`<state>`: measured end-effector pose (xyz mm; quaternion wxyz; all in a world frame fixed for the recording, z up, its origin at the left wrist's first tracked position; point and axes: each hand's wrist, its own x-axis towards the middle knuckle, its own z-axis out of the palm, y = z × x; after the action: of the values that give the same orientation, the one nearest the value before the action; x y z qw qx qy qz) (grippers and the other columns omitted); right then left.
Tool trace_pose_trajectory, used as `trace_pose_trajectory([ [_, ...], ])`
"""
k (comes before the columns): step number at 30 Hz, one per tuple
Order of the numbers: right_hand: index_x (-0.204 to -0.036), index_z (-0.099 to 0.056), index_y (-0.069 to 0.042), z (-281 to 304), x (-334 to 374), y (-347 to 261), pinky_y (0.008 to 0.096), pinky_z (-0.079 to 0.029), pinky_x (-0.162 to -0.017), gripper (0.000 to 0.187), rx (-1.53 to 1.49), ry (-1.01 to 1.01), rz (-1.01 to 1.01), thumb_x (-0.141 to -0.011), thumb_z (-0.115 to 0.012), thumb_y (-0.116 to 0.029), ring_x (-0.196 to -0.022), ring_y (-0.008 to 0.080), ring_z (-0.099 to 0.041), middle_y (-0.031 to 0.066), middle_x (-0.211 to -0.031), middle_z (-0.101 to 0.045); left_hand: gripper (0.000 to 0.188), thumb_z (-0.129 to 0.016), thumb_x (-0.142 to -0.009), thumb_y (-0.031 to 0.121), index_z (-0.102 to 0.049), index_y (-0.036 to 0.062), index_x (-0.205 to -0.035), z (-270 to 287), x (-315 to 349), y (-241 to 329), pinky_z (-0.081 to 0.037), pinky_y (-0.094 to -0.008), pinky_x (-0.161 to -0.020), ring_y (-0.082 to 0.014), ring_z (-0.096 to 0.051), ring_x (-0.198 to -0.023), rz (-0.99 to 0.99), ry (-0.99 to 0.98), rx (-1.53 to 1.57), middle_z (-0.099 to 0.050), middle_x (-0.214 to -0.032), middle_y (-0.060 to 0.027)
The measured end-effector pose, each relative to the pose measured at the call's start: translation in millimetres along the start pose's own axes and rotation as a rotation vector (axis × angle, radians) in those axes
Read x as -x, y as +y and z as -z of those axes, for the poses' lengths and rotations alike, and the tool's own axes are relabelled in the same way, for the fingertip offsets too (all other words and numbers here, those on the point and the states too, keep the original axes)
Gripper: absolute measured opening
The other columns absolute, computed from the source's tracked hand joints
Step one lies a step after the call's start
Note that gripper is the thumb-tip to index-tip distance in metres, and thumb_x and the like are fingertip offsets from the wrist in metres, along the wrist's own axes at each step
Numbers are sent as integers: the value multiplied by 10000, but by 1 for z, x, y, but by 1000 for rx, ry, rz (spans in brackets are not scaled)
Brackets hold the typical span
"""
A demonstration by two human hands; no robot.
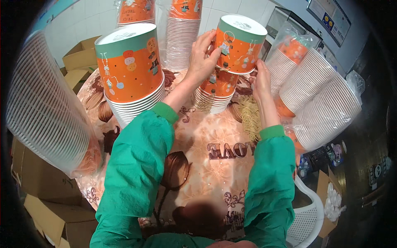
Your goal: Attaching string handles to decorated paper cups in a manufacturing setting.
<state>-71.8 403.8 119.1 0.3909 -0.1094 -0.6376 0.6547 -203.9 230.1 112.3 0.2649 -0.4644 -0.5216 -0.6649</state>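
Note:
Between my two hands an orange paper bucket (237,47) with a green band and Halloween pictures is held upside down, its white base up. My left hand (202,60) presses on its left side, thumb across the front. At its lower right rim are the fingers of my right hand (261,80). Directly under it stands a short stack of like buckets (219,84), also upside down, with thin gold strands around its lower part. A taller stack of upturned buckets (128,66) is left of my left hand. Beside my right wrist lies a bundle of yellowish cords (250,118).
Plastic-wrapped bucket stacks ring the round table: a tall one (49,103) at the left, others (182,39) at the back and several (326,99) at the right. The tablecloth (202,177) is flowered. Cardboard boxes (53,206) and a white chair (308,215) stand below.

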Motion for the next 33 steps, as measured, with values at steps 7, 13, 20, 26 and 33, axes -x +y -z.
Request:
trace_pose_trajectory([
  [7, -1224, -634, -22, -8, -25, 40, 353, -503, -881, 407, 186, 74, 262, -1118, -406, -342, -1014, 168, -632, 58, -1164, -692, 548, -663, -895, 68, -555, 18, -1430, -10, 9, -10, -442, -386, -1101, -308, -478, -1306, 104, 81, 53, -535, -1470, -128],
  [13, -1219, -644, 46, -2, -30, 61, 387, -442, -1015, 487, 271, 4, 328, -1121, -372, -346, -1130, 244, -607, 135, -1228, -665, 545, -653, -888, 26, -550, -20, -1421, -18, 8, -21, -483, -356, -1072, -230, -548, -1299, 183, 72, 64, -530, -1442, -131],
  [20, -1308, -617, 49, -29, -4, 71, 451, -400, -1085, 587, 430, 130, 267, -1112, -335, -427, -1279, 354, -546, 226, -1356, -599, 530, -689, -869, 145, -603, 11, -1375, -13, 16, -53, -397, -418, -1091, -312, -532, -1245, 163, 114, 21, -621, -1377, -145],
  [26, -1378, -577, 30, -22, -3, 88, 491, -351, -1131, 703, 465, 273, 222, -1088, -300, -547, -1368, 404, -463, 261, -1477, -500, 523, -697, -869, 159, -604, 5, -1360, -23, 27, -55, -387, -386, -1064, -282, -561, -1221, 161, 118, 29, -645, -1327, -142],
  [33, -1428, -540, -4, -5, -5, 107, 495, -330, -1144, 709, 380, 156, 159, -1080, -300, -573, -1370, 414, -438, 268, -1452, -477, 527, -733, -872, 140, -595, 26, -1369, -24, 43, -52, -391, -392, -1054, -265, -542, -1158, 220, 76, 93, -641, -1287, -125],
])
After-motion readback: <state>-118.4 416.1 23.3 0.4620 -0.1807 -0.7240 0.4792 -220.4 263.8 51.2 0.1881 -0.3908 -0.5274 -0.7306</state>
